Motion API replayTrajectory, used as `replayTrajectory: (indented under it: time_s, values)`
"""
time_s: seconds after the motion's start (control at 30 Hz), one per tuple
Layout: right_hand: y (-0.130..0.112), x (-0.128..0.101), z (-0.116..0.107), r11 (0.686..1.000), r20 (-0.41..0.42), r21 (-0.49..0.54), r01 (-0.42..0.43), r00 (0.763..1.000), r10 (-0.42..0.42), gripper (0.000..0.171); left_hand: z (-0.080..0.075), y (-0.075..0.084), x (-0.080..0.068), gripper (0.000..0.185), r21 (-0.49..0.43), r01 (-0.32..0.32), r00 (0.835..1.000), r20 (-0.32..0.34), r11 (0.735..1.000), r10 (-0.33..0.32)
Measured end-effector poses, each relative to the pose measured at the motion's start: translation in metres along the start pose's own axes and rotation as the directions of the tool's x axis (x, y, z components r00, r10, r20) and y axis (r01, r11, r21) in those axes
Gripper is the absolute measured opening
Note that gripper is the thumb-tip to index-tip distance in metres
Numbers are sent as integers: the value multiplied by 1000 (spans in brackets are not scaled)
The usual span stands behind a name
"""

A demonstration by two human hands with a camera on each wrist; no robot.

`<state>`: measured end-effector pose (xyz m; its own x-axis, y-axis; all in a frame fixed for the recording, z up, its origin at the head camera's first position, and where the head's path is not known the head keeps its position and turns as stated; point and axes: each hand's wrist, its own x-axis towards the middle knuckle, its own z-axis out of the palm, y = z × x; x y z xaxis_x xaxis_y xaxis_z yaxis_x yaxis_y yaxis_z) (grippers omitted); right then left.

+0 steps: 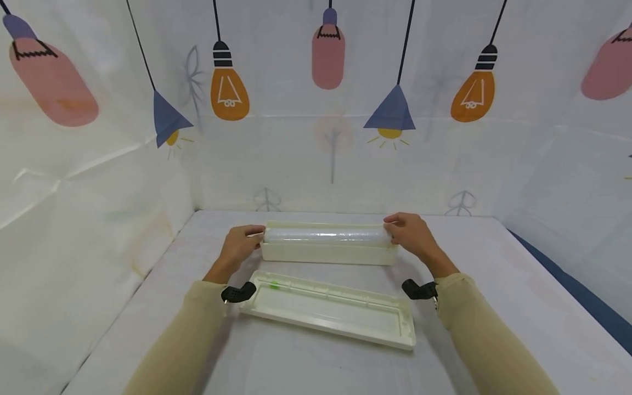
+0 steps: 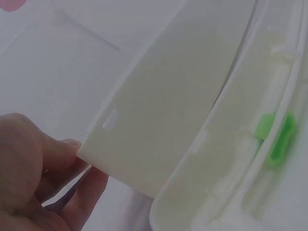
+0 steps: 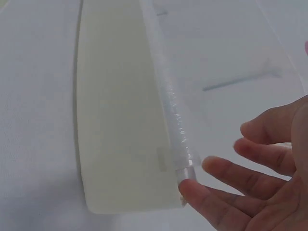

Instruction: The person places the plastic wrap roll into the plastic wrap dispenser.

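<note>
A roll of clear plastic wrap (image 1: 328,236) lies lengthwise in a cream plastic dispenser box (image 1: 328,254). My left hand (image 1: 240,244) is at the box's left end. In the left wrist view its bent fingertips meet the box's end edge, and what they grasp behind it is hidden. My right hand (image 1: 411,235) is at the right end, its fingers spread and loosely bent. In the right wrist view one fingertip touches the core end (image 3: 185,173) of the roll, the other fingers apart from it. In front of the box lies its cream lid (image 1: 331,315), inner side up.
A small green piece (image 2: 279,139) sits on the lid near its left end. The white-covered table (image 1: 316,367) meets a sheet backdrop (image 1: 291,164) printed with lamps, behind and at both sides. Dark straps (image 1: 419,289) sit on both wrists.
</note>
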<state>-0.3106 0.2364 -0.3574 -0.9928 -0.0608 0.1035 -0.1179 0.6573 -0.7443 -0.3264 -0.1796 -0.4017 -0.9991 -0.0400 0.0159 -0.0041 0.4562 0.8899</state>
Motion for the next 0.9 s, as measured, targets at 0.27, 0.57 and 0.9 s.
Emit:
replayTrajectory:
  time_s: [0.27, 0.57, 0.9]
  values:
    - [-3, 0, 2, 998, -40, -65, 19, 999, -21, 37, 1, -2, 1, 35, -5, -14, 1000, -8, 1000, 13]
    - [-3, 4, 8, 1000, -114, -28, 12, 993, -15, 36, 1, -2, 1, 35, -18, -6, 1000, -14, 1000, 5]
    - [-3, 0, 13, 1000, -162, -28, -10, 987, 5, 38, 0, -2, 0, 36, -69, -7, 1000, 15, 998, 8]
